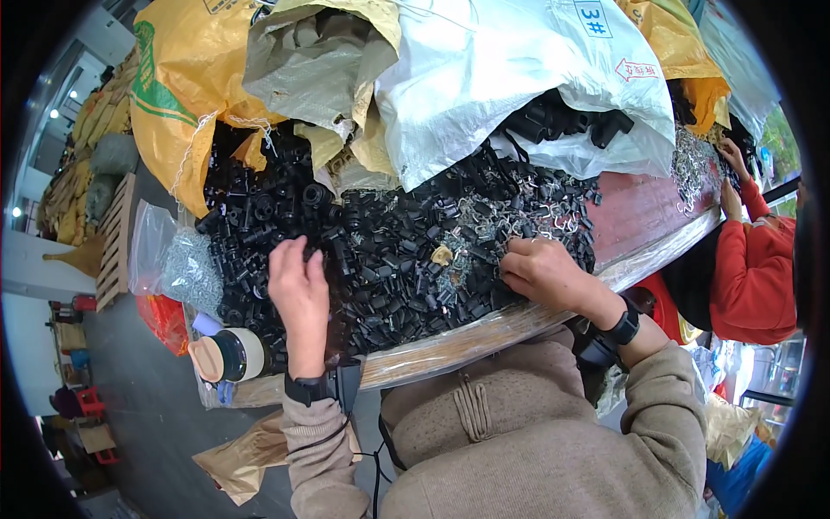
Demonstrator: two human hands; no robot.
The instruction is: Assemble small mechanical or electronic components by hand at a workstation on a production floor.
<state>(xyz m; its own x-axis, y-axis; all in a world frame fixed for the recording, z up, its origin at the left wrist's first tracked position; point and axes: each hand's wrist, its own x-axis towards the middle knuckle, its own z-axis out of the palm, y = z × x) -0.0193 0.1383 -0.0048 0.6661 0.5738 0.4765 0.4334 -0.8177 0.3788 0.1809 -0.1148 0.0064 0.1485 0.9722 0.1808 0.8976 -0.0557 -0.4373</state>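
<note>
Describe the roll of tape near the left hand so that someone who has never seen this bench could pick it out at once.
Start at the heap of small black plastic parts covering the table. Follow its near edge to the person's left, past the left hand, to the corner below the clear bag of grey pieces. The roll of tape lies there on its side: a pale tan ring with a dark band, the only round thing among the parts.

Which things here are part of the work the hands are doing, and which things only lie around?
In use:
left hand
right hand
black plastic parts
metal clips

Lying about:
tape roll
clear bag
yellow sack
white sack
</note>
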